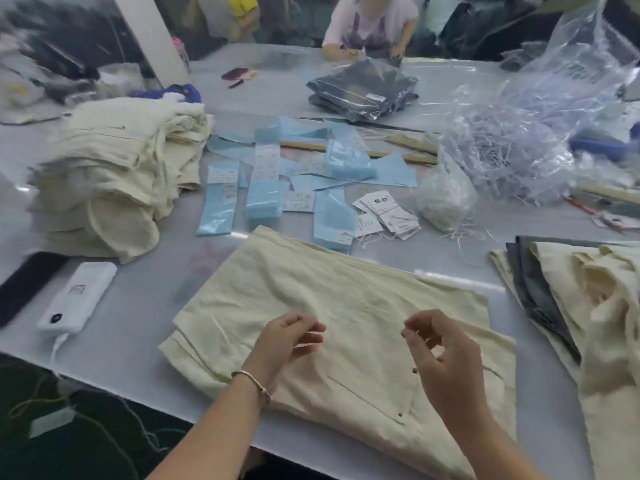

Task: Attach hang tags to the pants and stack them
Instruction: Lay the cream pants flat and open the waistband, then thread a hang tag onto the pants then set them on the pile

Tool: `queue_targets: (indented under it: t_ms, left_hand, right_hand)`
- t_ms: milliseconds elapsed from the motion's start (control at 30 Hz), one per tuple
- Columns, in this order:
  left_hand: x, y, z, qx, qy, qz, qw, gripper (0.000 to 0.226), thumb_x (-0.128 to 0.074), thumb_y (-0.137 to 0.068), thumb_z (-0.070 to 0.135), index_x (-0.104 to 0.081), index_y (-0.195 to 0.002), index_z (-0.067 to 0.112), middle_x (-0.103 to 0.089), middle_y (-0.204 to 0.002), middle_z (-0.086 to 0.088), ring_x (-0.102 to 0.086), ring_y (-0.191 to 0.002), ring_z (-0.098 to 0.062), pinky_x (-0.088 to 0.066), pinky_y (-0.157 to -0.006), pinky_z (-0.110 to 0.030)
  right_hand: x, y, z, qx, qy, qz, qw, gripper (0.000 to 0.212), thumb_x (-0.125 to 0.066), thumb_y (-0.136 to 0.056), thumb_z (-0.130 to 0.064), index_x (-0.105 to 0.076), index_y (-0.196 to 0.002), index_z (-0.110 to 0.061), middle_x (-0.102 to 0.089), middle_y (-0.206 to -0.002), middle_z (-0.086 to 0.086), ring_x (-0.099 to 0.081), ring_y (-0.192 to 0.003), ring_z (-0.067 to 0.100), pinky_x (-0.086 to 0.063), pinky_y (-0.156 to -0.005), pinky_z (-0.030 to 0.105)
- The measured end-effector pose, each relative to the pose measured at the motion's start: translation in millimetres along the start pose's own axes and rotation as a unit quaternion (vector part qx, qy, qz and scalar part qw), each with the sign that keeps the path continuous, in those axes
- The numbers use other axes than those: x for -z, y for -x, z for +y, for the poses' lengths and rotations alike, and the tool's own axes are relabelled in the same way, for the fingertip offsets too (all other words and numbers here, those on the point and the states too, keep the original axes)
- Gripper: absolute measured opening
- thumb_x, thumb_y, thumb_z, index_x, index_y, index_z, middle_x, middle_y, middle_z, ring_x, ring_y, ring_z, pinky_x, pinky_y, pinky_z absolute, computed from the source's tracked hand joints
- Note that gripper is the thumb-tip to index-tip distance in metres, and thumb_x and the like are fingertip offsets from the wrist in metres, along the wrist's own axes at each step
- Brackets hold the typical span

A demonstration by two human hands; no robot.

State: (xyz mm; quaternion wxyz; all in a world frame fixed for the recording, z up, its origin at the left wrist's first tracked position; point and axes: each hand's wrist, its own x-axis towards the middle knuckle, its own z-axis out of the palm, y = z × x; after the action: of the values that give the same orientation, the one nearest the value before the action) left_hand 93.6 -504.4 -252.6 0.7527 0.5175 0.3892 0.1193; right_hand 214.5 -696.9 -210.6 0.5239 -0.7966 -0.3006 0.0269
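Dark printed characters on the white hang tags (384,211), too blurred for reading.

A folded pair of cream pants (332,327) lies flat at the near edge of the worktop (138,306). White hang tags (386,211) sit in a loose heap just beyond it. A tall stack of cream pants (117,174) stands at the left.

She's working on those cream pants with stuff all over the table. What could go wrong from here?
1. Both the left hand and right hand hover over the cream pants with curled fingers; whether they hold a string is unclear, and a thin one could slip.
2. The hang tags lie among loose strings and blue bags, so they might tangle.
3. The cream stack leans unevenly and could topple.
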Motion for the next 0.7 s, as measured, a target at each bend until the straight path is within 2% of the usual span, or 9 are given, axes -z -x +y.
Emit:
queue_targets:
  t_ms: [67, 133, 267, 333, 400, 467, 567, 633, 700]
  left_hand:
    - [43, -14, 11, -0.014, -0.026, 0.092, 0.995, 0.026, -0.058, -0.094, 0.009, -0.065, -0.07, 0.012, -0.07, -0.076, -0.005, -0.064, -0.062, -0.013, -0.046, -0.053, -0.019]
    - [82, -27, 21, -0.024, -0.05, 0.149, 0.987, 0.024, -0.058, -0.093, 0.008, -0.063, -0.07, 0.01, -0.069, -0.072, -0.003, -0.063, -0.054, -0.012, -0.044, -0.048, -0.018]
    - [142, -66, 44, -0.028, -0.061, 0.185, 0.98, 0.024, -0.059, -0.092, 0.009, -0.062, -0.068, 0.01, -0.068, -0.064, 0.0, -0.061, -0.048, -0.008, -0.042, -0.043, -0.015]
    - [165, -97, 62, -0.038, -0.085, 0.194, 0.977, 0.026, -0.06, -0.091, 0.008, -0.063, -0.065, 0.012, -0.068, -0.064, -0.001, -0.059, -0.05, -0.008, -0.043, -0.046, -0.017]
    - [186, -131, 82, -0.06, -0.12, 0.206, 0.969, 0.027, -0.061, -0.089, 0.007, -0.063, -0.063, 0.013, -0.068, -0.064, -0.001, -0.057, -0.055, -0.01, -0.045, -0.056, -0.023]
    - [208, -168, 102, -0.083, -0.147, 0.223, 0.96, 0.023, -0.064, -0.088, 0.011, -0.064, -0.065, 0.013, -0.066, -0.066, 0.0, -0.055, -0.062, -0.014, -0.045, -0.064, -0.029]
    - [234, -229, 135, -0.124, -0.177, 0.245, 0.945, 0.013, -0.069, -0.084, 0.02, -0.063, -0.073, 0.02, -0.064, -0.068, 0.011, -0.056, -0.067, -0.011, -0.042, -0.058, -0.016]
    - [242, -271, 154, -0.132, -0.208, 0.25, 0.937, 0.012, -0.072, -0.082, 0.019, -0.061, -0.087, 0.02, -0.064, -0.084, 0.011, -0.059, -0.082, -0.012, -0.04, -0.063, -0.015]
    - [243, -307, 166, -0.146, -0.244, 0.224, 0.932, 0.033, -0.074, -0.08, 0.017, -0.057, -0.108, 0.017, -0.063, -0.105, 0.005, -0.059, -0.099, -0.013, -0.042, -0.079, -0.02]
  right_hand:
    - [-27, -13, -6, 0.018, 0.002, -0.058, 0.998, 0.036, -0.069, -0.075, 0.008, -0.062, -0.074, -0.027, -0.066, -0.07, -0.013, -0.059, -0.066, 0.011, -0.046, -0.06, 0.019]
    - [-59, -28, -16, 0.028, 0.017, -0.112, 0.993, 0.037, -0.069, -0.074, 0.009, -0.063, -0.073, -0.028, -0.066, -0.067, -0.014, -0.061, -0.063, 0.009, -0.044, -0.058, 0.016]
    - [-140, -71, -40, 0.038, 0.024, -0.169, 0.985, 0.033, -0.068, -0.075, 0.006, -0.063, -0.074, -0.026, -0.065, -0.063, -0.013, -0.059, -0.06, 0.009, -0.04, -0.056, 0.011]
    - [-185, -100, -55, 0.041, 0.015, -0.171, 0.984, 0.029, -0.068, -0.076, 0.004, -0.064, -0.074, -0.025, -0.065, -0.064, -0.011, -0.06, -0.061, 0.011, -0.043, -0.057, 0.016]
    - [-228, -130, -70, 0.033, 0.0, -0.163, 0.986, 0.027, -0.066, -0.078, 0.002, -0.064, -0.074, -0.024, -0.065, -0.064, -0.008, -0.061, -0.062, 0.011, -0.047, -0.06, 0.023]
    - [-270, -160, -80, 0.013, -0.02, -0.151, 0.988, 0.026, -0.065, -0.079, 0.002, -0.063, -0.074, -0.024, -0.065, -0.064, -0.008, -0.062, -0.063, 0.01, -0.046, -0.06, 0.021]
    - [-323, -202, -86, -0.018, -0.047, -0.121, 0.991, 0.029, -0.065, -0.079, 0.003, -0.062, -0.072, -0.025, -0.065, -0.065, -0.008, -0.062, -0.063, 0.012, -0.047, -0.062, 0.023]
    - [-354, -229, -84, -0.044, -0.041, -0.114, 0.992, 0.029, -0.065, -0.08, 0.001, -0.061, -0.07, -0.026, -0.065, -0.065, -0.009, -0.061, -0.065, 0.01, -0.047, -0.063, 0.022]
    - [-381, -249, -79, -0.07, -0.019, -0.117, 0.99, 0.024, -0.064, -0.081, -0.003, -0.061, -0.072, -0.025, -0.065, -0.068, -0.009, -0.059, -0.067, 0.005, -0.042, -0.062, 0.013]
